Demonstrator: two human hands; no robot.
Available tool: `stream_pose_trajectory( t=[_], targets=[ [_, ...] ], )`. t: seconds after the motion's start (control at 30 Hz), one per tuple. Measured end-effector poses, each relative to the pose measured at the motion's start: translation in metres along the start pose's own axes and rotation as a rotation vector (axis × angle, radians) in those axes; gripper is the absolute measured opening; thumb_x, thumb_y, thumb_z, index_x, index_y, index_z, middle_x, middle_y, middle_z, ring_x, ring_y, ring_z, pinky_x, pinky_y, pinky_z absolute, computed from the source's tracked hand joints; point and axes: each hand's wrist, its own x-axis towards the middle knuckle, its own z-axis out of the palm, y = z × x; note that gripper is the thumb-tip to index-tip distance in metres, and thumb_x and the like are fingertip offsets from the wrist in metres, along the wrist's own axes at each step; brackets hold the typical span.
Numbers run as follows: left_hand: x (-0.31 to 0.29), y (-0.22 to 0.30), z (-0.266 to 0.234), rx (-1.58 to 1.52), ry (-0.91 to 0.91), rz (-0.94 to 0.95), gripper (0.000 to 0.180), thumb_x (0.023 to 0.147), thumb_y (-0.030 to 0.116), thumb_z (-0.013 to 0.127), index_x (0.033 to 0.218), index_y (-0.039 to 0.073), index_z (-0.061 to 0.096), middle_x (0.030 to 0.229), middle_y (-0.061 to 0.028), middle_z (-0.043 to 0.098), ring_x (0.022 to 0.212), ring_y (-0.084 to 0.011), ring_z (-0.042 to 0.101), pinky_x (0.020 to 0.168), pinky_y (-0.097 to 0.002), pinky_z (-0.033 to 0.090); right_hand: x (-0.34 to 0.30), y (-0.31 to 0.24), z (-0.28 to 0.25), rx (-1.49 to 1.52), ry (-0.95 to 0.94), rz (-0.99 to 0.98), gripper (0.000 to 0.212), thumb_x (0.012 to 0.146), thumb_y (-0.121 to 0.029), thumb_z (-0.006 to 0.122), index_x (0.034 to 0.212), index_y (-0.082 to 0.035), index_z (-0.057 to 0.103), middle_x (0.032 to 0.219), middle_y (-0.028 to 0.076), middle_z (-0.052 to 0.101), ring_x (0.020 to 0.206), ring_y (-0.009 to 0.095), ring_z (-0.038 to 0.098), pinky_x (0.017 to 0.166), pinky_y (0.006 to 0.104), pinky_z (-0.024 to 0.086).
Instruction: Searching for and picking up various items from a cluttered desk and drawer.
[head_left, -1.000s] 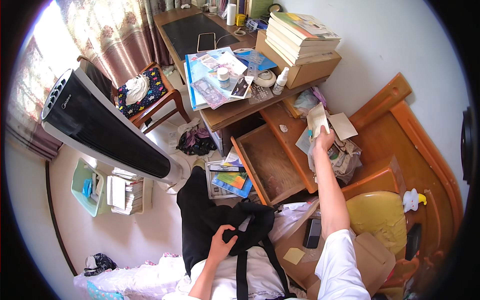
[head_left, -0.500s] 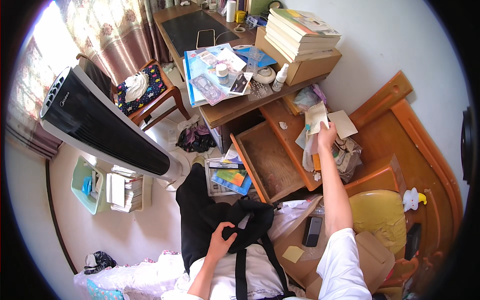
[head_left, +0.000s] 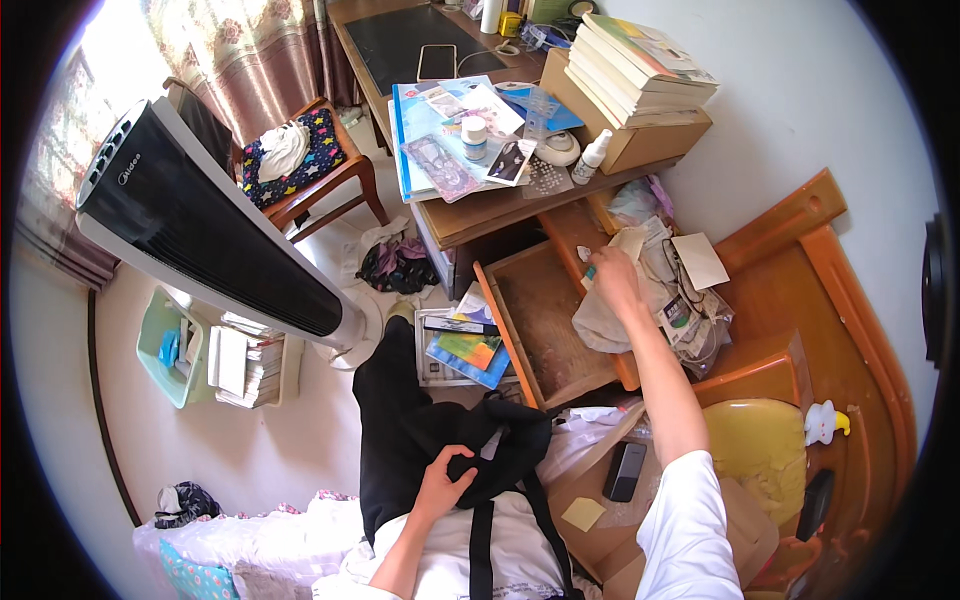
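My right hand [head_left: 617,281] reaches over the right edge of the pulled-out wooden drawer [head_left: 555,335]. Its fingers are closed on a cream cloth [head_left: 603,325], which drapes below the hand; a small teal bit shows by the fingertips. Beside it lies a clear plastic bag [head_left: 707,345] of mixed small items, with a cream card [head_left: 700,261] above. My left hand [head_left: 445,485] rests on black clothing [head_left: 480,440] across my lap, fingers loosely curved and apart, holding nothing.
The desk carries a stack of books [head_left: 640,70] on a cardboard box [head_left: 630,140], a white pill bottle [head_left: 474,138] and a spray bottle [head_left: 592,157]. A tower fan [head_left: 215,230] stands left. A black phone-like device [head_left: 625,471] lies in an open carton [head_left: 600,540] by my right arm.
My right hand has moved left and slightly down, toward the drawer, and the cream piece it held upright is lowered. The view has shifted slightly; my left hand stays put.
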Motion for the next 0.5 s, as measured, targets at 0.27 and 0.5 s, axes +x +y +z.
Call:
stream_pose_trajectory(
  t=[0.27, 0.5],
  targets=[
    [0.003, -0.003, -0.005, -0.023, 0.004, -0.010, 0.026, 0.078, 0.003, 0.067, 0.101, 0.005, 0.055, 0.097, -0.0052, 0.061, 0.094, -0.0133, 0.056, 0.085, -0.0237, 0.042, 0.023, -0.014, -0.006, 0.083, -0.469, 0.176, 0.025, 0.079, -0.010, 0.061, 0.103, -0.007, 0.058, 0.104, 0.014, 0.060, 0.098, 0.032, 0.059, 0.081, 0.0425, 0.048],
    [0.006, -0.005, -0.008, -0.057, -0.004, 0.013, 0.025, 0.079, 0.002, 0.067, 0.101, 0.005, 0.055, 0.098, -0.0046, 0.060, 0.089, -0.0111, 0.055, 0.080, -0.0226, 0.042, 0.020, 0.000, -0.006, 0.177, -0.459, 0.250, 0.022, 0.077, -0.015, 0.066, 0.095, -0.007, 0.057, 0.096, 0.013, 0.058, 0.095, 0.032, 0.058, 0.077, 0.0421, 0.046]
  ],
)
